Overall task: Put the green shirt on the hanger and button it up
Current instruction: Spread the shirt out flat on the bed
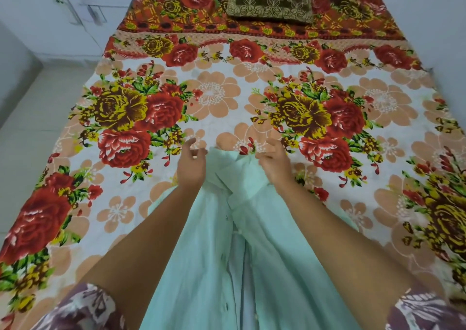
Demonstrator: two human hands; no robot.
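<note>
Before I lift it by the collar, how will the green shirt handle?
Probably floppy: the green shirt lies in soft folds on the bedsheet and will likely sag wherever it is held. Likely light, since the cloth looks thin. Its front gapes open lower down, so the halves may swing apart.

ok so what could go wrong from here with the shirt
1. The collar of the green shirt is bunched between the left hand and right hand, so a hanger may snag or sit crooked.
2. The shirt front lies open with its edges apart, so the first button could go into the wrong hole and skew the rest.
3. No hanger is in view, so fetching one may disturb the shirt.
</note>
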